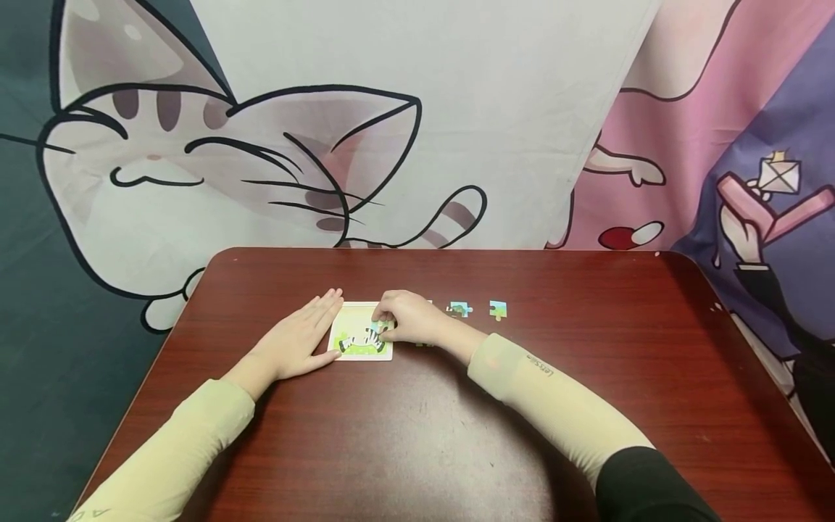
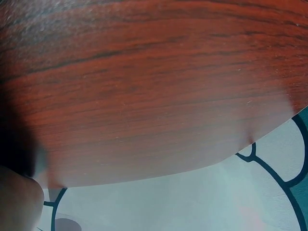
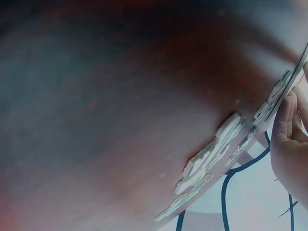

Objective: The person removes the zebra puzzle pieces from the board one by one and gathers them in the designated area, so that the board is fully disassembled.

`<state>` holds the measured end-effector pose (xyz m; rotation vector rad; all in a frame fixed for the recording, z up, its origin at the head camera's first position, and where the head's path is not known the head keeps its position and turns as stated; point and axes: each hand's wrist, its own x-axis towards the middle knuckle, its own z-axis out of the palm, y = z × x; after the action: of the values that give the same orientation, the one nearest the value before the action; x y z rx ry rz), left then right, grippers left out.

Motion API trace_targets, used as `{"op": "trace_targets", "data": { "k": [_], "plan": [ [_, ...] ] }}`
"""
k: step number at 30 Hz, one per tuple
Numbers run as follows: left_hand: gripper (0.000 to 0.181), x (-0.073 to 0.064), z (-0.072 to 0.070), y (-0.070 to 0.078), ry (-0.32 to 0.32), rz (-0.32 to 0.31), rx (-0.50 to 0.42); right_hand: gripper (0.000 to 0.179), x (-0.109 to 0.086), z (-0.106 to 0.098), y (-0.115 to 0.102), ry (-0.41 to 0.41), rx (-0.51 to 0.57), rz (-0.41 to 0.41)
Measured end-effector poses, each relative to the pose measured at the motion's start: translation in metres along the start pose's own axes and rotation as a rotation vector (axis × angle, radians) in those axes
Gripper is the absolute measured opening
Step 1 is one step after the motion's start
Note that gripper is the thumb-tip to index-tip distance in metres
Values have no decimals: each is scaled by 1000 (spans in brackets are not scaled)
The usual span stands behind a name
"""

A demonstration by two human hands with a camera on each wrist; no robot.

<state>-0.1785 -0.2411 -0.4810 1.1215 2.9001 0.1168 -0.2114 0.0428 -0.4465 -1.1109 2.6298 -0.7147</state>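
A small puzzle board [image 1: 355, 312] with a zebra on green grass lies flat on the table. My left hand [image 1: 293, 344] lies along its left side, fingers straight and the thumb touching the lower left corner. Over the board's right side, my right hand [image 1: 412, 317] pinches a small puzzle piece [image 1: 376, 326] with thumb and forefinger; the fingers partly cover it. In the right wrist view the right hand [image 3: 291, 144] appears at the right edge. Only a blurred bit of the left hand [image 2: 19, 199] shows in the left wrist view.
Right of the board lie loose blue and green puzzle pieces [image 1: 460, 309] and another piece [image 1: 499, 310]; others are partly hidden behind the right hand. Several pieces [image 3: 214, 149] show edge-on in the right wrist view. A cat-print cloth [image 1: 261, 159] hangs behind the brown table [image 1: 404, 435].
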Motion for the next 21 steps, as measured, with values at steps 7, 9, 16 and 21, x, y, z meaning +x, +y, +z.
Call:
{"op": "trace_targets", "data": {
  "k": [7, 9, 16, 21],
  "plan": [
    [95, 1, -1, 2, 3, 7, 5, 23, 0, 1, 2, -15, 3, 15],
    [95, 1, 0, 2, 3, 7, 3, 23, 1, 2, 3, -12, 7, 16],
    [95, 1, 1, 2, 12, 10, 1, 26, 3, 3, 4, 10, 11, -13],
    [95, 0, 1, 1, 11, 6, 1, 27, 3, 3, 3, 19, 16, -20]
  ]
}}
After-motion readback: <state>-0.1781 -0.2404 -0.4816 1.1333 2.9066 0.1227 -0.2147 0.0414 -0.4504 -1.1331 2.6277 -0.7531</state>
